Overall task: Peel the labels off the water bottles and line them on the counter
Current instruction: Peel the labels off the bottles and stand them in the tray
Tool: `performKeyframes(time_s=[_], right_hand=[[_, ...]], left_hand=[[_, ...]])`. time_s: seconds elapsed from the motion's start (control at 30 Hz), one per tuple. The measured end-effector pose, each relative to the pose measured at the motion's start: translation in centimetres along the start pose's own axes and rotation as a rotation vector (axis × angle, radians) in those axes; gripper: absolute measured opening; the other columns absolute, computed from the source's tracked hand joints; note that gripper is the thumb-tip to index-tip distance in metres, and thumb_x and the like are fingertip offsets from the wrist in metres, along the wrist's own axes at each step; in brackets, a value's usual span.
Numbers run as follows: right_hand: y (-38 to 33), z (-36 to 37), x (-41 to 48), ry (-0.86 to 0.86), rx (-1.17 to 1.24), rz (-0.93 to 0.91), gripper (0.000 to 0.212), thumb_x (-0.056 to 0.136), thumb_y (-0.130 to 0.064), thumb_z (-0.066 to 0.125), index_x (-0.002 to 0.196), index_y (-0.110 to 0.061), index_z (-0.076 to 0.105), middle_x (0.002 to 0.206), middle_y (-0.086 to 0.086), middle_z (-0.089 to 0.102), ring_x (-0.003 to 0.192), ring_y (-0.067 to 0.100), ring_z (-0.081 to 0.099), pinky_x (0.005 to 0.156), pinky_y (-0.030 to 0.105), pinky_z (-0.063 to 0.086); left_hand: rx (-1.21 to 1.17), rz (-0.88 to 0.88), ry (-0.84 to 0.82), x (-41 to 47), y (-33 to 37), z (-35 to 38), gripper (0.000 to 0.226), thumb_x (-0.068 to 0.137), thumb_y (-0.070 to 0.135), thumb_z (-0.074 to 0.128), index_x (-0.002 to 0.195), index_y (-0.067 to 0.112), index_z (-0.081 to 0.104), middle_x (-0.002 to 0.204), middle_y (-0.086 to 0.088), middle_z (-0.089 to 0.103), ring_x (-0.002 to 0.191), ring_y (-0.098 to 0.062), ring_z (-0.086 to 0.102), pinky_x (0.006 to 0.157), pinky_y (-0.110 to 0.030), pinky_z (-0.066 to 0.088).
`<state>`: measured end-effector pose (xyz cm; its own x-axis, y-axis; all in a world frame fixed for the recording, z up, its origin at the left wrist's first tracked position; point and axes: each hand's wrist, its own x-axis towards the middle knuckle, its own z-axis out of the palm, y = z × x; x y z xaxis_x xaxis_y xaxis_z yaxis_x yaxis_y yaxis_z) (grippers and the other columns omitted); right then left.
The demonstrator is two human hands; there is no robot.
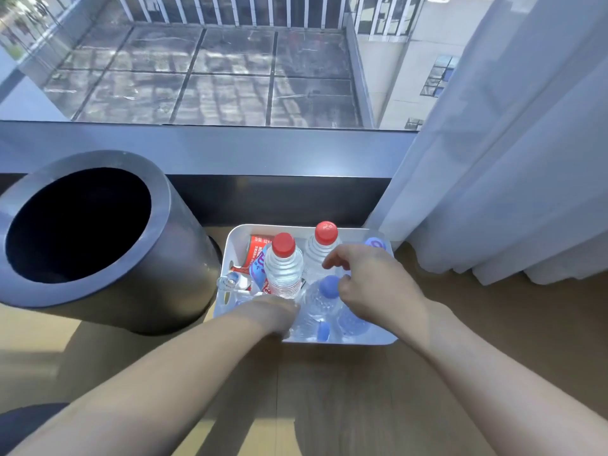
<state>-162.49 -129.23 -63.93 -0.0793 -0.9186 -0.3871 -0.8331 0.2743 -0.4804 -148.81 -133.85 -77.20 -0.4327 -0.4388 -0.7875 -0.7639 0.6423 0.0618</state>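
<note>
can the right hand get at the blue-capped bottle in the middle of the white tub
Likely yes. The right hand sits right beside the blue-capped bottle, whose cap is uncovered. The nearer red-capped bottle stands close by it in the white tub, crowding one side.

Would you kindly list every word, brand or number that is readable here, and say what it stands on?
"NON" (perhaps): white print on the red label lying in the white bin; the rest is blurred.
Blue label beside it: pale lettering, too blurred to read.
Red caps and purple cap: marks too small to read.
</note>
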Motion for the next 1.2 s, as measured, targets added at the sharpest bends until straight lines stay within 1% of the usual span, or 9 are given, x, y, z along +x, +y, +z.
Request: performKeyframes(time_s=[0.23, 0.4, 0.53, 0.67, 0.8, 0.9, 1.0, 1.1, 1.2], right_hand=[[1.0, -1.8, -1.8, 0.027, 0.045, 0.039, 0.041, 0.079, -0.004, 0.044, 0.108, -0.027, 0.062, 0.111, -0.004, 0.063, 0.104, 0.016, 0.059, 0.089, 0.031, 0.049], [0.4, -3.3, -1.7, 0.069, 0.128, 0.018, 0.037, 0.077, -0.005, 0.046, 0.101, -0.025, 0.066, 0.1, -0.003, 0.066, 0.098, 0.016, 0.062, 0.086, 0.032, 0.052], [-1.2, -4.5, -1.3, 0.126, 0.234, -0.03, 0.032, 0.077, -0.006, 0.046, 0.084, -0.034, 0.06, 0.085, -0.012, 0.064, 0.092, 0.013, 0.064, 0.086, 0.033, 0.052], [-3.2, -5.8, -1.2, 0.058, 0.338, -0.092, 0.041, 0.079, 0.004, 0.043, 0.099, -0.029, 0.057, 0.096, -0.01, 0.063, 0.091, 0.007, 0.061, 0.079, 0.02, 0.048], [-4.1, -4.8, -1.6, -0.204, 0.405, -0.223, 0.063, 0.072, 0.004, 0.047, 0.125, -0.03, 0.046, 0.125, -0.013, 0.057, 0.115, 0.002, 0.056, 0.096, 0.023, 0.047], [-4.9, -3.7, -1.9, -0.28, 0.537, -0.337, 0.072, 0.066, -0.004, 0.068, 0.126, -0.035, 0.043, 0.114, -0.012, 0.067, 0.104, 0.002, 0.064, 0.089, 0.028, 0.055], [-5.3, -3.0, -1.4, -0.185, 0.856, -0.296, 0.062, 0.064, 0.0, 0.077, 0.115, -0.025, 0.051, 0.103, 0.003, 0.074, 0.093, 0.017, 0.072, 0.078, 0.03, 0.059], [-5.1, -3.2, -1.1, -0.202, 1.167, -0.216, 0.057, 0.058, 0.001, 0.06, 0.114, -0.012, 0.055, 0.104, 0.011, 0.073, 0.099, 0.029, 0.07, 0.065, 0.025, 0.054], [-4.7, -4.5, -1.0, -0.283, 1.368, -0.214, 0.063, 0.057, 0.004, 0.052, 0.12, -0.005, 0.057, 0.118, 0.024, 0.066, 0.108, 0.038, 0.065, 0.086, 0.043, 0.054]], left_hand=[[0.266, -0.003, -0.041, 0.7, 2.3, -0.7, 0.042, 0.088, 0.009, 0.058, 0.13, 0.004, 0.051, 0.135, -0.015, 0.055, 0.123, -0.033, 0.053, 0.099, -0.039, 0.044], [0.225, 0.053, 0.186, -3.2, -0.2, -1.8, 0.034, 0.077, 0.013, 0.066, 0.11, 0.012, 0.057, 0.111, -0.01, 0.065, 0.103, -0.033, 0.062, 0.077, -0.033, 0.046], [-0.087, 0.013, 0.328, -8.6, -2.0, -3.4, 0.031, 0.073, 0.033, 0.064, 0.102, 0.025, 0.053, 0.1, -0.001, 0.066, 0.098, -0.029, 0.061, 0.069, -0.03, 0.043], [-0.349, -0.011, 0.573, -14.3, -2.0, -6.6, 0.028, 0.067, 0.042, 0.068, 0.072, 0.026, 0.046, 0.061, 0.008, 0.048, 0.066, -0.016, 0.05, 0.055, -0.025, 0.039], [-0.921, 0.011, 0.769, -18.7, -2.5, -9.8, 0.033, 0.057, 0.032, 0.081, 0.085, 0.022, 0.067, 0.083, 0.004, 0.071, 0.079, -0.008, 0.065, 0.073, -0.024, 0.052], [-1.33, 0.113, 0.859, -19.6, -2.5, -11.8, 0.047, 0.049, 0.029, 0.082, 0.093, 0.019, 0.066, 0.086, -0.001, 0.077, 0.084, -0.016, 0.073, 0.08, -0.034, 0.059], [-1.555, 0.118, 0.868, -19.2, -2.2, -13.3, 0.051, 0.054, 0.032, 0.086, 0.096, 0.013, 0.065, 0.087, -0.008, 0.077, 0.081, -0.025, 0.074, 0.081, -0.042, 0.059], [-1.733, 0.237, 0.744, -18.9, -1.9, -13.9, 0.026, 0.081, 0.024, 0.065, 0.102, 0.008, 0.065, 0.096, -0.013, 0.07, 0.085, -0.027, 0.066, 0.087, -0.039, 0.055], [-1.653, 0.24, 0.702, -18.5, -1.4, -13.9, 0.018, 0.091, 0.009, 0.056, 0.104, 0.007, 0.067, 0.099, -0.017, 0.072, 0.081, -0.02, 0.066, 0.074, -0.023, 0.058]])
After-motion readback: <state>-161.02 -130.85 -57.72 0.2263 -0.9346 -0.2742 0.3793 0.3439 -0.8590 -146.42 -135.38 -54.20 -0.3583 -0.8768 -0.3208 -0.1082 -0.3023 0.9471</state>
